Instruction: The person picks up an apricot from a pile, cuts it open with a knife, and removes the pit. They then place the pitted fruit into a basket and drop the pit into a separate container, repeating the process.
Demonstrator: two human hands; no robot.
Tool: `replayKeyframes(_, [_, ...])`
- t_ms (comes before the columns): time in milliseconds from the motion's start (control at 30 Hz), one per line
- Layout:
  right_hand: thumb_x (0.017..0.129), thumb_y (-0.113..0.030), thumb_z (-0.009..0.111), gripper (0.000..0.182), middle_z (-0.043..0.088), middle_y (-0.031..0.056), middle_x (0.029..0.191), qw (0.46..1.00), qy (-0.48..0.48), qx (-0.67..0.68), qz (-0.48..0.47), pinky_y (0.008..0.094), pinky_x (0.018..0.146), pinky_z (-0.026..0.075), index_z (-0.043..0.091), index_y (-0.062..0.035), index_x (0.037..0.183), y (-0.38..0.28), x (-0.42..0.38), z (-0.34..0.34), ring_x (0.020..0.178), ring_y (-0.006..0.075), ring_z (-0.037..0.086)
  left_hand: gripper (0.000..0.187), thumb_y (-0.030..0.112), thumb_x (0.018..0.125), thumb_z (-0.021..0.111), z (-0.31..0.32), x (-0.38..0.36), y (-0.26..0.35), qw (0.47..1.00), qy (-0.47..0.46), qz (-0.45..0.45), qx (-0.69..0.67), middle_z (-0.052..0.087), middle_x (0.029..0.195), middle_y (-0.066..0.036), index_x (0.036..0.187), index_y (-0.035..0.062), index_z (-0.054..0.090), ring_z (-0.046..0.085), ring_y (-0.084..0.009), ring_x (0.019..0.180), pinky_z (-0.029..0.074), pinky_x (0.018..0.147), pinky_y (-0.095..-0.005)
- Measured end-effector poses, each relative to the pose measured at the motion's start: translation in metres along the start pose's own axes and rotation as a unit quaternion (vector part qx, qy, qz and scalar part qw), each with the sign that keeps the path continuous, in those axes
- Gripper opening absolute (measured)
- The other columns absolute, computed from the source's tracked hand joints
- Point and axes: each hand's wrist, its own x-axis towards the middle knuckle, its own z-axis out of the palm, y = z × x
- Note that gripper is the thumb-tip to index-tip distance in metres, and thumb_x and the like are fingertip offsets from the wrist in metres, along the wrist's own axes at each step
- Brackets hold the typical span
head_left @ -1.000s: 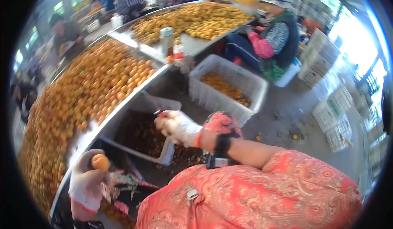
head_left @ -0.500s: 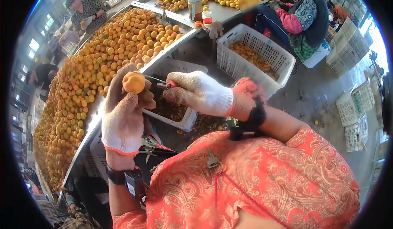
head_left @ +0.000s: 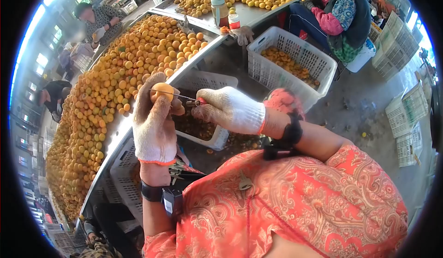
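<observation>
My left hand (head_left: 156, 119), in a soiled white glove, holds an orange apricot (head_left: 162, 92) between thumb and fingers. Closed round the red handle of a thin metal tool (head_left: 198, 102) is my right hand (head_left: 233, 109), gloved too. The tool's thin shaft lies across the face of the apricot; whether it cuts in cannot be made out. Both hands are over the near edge of a metal table (head_left: 110, 145) heaped with apricots (head_left: 124, 66). Below them a white crate (head_left: 219, 138) contains dark scraps.
A second crate (head_left: 295, 52) with apricot pieces stands beyond my right hand. A bottle (head_left: 219, 12) and a red-and-white jar (head_left: 234, 21) stand on the far table. One person (head_left: 344, 20) sits at the right, another (head_left: 99, 22) at the far left. Crates (head_left: 406, 115) are stacked at right.
The tool's shaft now lies across the apricot, where before its tip was beside it. My left hand and the apricot appear further right and slightly lower; the whole view has shifted a little.
</observation>
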Motion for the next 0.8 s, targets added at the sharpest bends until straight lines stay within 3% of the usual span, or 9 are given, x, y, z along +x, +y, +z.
replayKeyframes(333, [0.098, -0.035, 0.058, 0.032, 0.063, 0.0215, 0.076, 0.995, 0.036, -0.093, 0.0, 0.0483, 0.064, 0.049, 0.055, -0.0038, 0.093, -0.003, -0.003, 0.004, 0.077, 0.0434, 0.063, 0.043, 0.004, 0.09, 0.065, 0.006, 0.0, 0.008, 0.997, 0.016, 0.019, 0.069, 0.06, 0.109, -0.009, 0.131, -0.0025, 0.053, 0.061, -0.015, 0.093, 0.052, 0.074, -0.0266])
replayKeyframes(533, [0.098, -0.035, 0.059, 0.032, 0.063, 0.0232, 0.076, 0.997, 0.042, -0.066, 0.016, 0.0484, 0.064, 0.049, 0.057, -0.0031, 0.094, 0.004, 0.002, 0.011, 0.076, 0.0439, 0.063, 0.04, 0.017, 0.097, 0.061, 0.006, 0.007, -0.011, 0.999, -0.004, 0.042, -0.011, 0.061, 0.105, -0.011, 0.13, -0.005, 0.052, 0.061, -0.018, 0.089, 0.053, 0.073, -0.03])
replayKeyframes(633, [0.098, -0.036, 0.058, 0.033, 0.064, 0.0236, 0.078, 0.996, 0.04, -0.076, 0.009, 0.0483, 0.065, 0.049, 0.058, -0.0026, 0.094, 0.007, 0.003, 0.012, 0.077, 0.0442, 0.064, 0.04, 0.022, 0.098, 0.06, 0.001, 0.007, -0.02, 0.996, -0.016, 0.038, -0.084, 0.062, 0.099, -0.013, 0.127, -0.005, 0.053, 0.061, -0.0214, 0.087, 0.053, 0.072, -0.0341])
replayKeyframes(700, [0.098, -0.034, 0.058, 0.032, 0.066, 0.0237, 0.081, 0.996, 0.038, -0.081, 0.028, 0.048, 0.068, 0.05, 0.06, -0.0022, 0.097, 0.007, 0.005, 0.014, 0.08, 0.044, 0.065, 0.046, 0.032, 0.098, 0.061, 0.001, 0.005, -0.021, 0.995, 0.003, 0.002, -0.102, 0.063, 0.099, -0.011, 0.124, -0.0046, 0.056, 0.061, -0.0228, 0.088, 0.051, 0.077, -0.0393])
replayKeyframes(733, [0.097, -0.034, 0.057, 0.032, 0.066, 0.0239, 0.083, 0.997, 0.041, -0.064, 0.034, 0.0479, 0.07, 0.051, 0.062, -0.0024, 0.099, 0.007, 0.005, 0.015, 0.082, 0.0438, 0.065, 0.046, 0.032, 0.098, 0.061, -0.006, 0.005, -0.023, 0.995, -0.003, -0.003, -0.102, 0.063, 0.099, -0.011, 0.124, -0.0046, 0.056, 0.061, -0.0228, 0.088, 0.051, 0.077, -0.0393])
replayKeyframes(800, [0.095, -0.034, 0.057, 0.033, 0.068, 0.0237, 0.089, 0.996, 0.044, -0.058, 0.052, 0.048, 0.077, 0.052, 0.066, -0.005, 0.108, 0.011, 0.006, 0.013, 0.088, 0.0429, 0.066, 0.042, 0.035, 0.099, 0.06, -0.033, 0.01, -0.031, 0.997, 0.035, 0.001, 0.064, 0.064, 0.102, -0.01, 0.122, -0.0004, 0.058, 0.061, -0.0214, 0.088, 0.052, 0.077, -0.0367])
